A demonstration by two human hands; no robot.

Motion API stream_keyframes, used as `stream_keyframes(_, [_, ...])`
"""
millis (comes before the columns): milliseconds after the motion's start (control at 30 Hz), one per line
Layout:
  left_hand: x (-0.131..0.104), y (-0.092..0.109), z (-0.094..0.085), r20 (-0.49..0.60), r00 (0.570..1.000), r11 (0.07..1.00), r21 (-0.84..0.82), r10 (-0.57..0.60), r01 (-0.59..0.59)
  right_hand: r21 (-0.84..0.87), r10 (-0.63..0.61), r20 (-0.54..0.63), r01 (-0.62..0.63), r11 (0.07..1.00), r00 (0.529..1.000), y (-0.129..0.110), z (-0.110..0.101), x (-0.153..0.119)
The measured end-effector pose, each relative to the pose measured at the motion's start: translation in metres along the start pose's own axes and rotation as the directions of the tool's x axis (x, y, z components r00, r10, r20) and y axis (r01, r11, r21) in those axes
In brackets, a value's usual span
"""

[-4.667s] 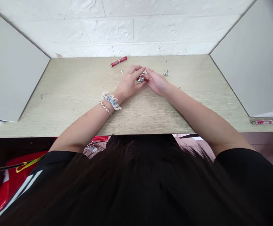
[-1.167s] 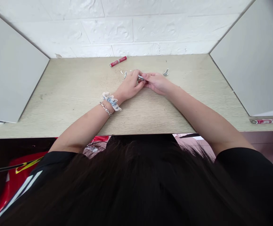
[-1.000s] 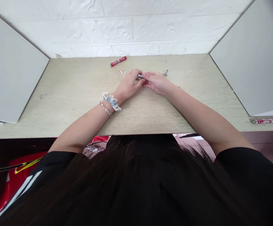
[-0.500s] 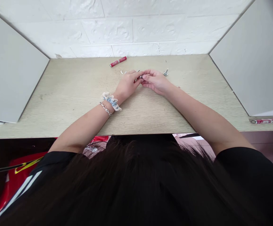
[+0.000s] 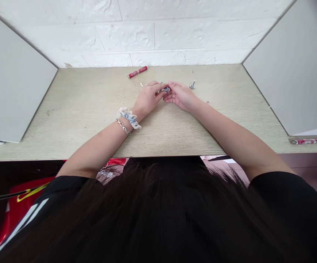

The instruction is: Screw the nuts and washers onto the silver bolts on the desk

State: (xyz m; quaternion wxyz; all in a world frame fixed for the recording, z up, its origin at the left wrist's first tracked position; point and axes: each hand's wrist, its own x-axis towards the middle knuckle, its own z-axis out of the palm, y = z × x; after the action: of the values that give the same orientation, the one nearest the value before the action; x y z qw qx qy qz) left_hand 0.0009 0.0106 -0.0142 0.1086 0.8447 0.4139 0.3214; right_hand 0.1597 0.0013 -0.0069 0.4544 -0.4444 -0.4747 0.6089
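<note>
Pinching a small metal bolt (image 5: 165, 89) between them above the far middle of the desk (image 5: 92, 109), the left hand (image 5: 149, 98) and right hand (image 5: 181, 96) meet fingertip to fingertip. It looks hard, light and slick, best gripped by head and shank.

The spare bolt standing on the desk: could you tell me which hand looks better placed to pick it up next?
Probably the right hand. The spare bolt stands just beyond it on its own side of the desk, while the left hand would have to cross over. Both hands currently pinch a small metal piece.
</note>
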Motion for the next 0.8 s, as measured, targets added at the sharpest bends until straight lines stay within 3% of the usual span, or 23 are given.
stream_keyframes(300, [-0.0008, 0.0049, -0.0014, 0.002, 1.000, 1.000, -0.015, -0.010, 0.010, -0.047, -0.014, 0.025, 0.015, 0.999, 1.000, -0.0018, 0.0003, -0.0010])
stream_keyframes(600, [-0.0009, 0.0005, 0.0023, -0.008, 0.992, 0.990, -0.073, -0.122, 0.121, 0.026, -0.050, 0.046, 0.049, 0.998, 0.998, 0.0000, -0.0047, -0.0030])
stream_keyframes(800, [0.0003, 0.0016, 0.0008, 0.029, 0.994, 0.994, -0.022, -0.104, 0.104, 0.020, -0.056, 0.068, 0.055, 0.998, 0.996, 0.0017, -0.0064, -0.0017])
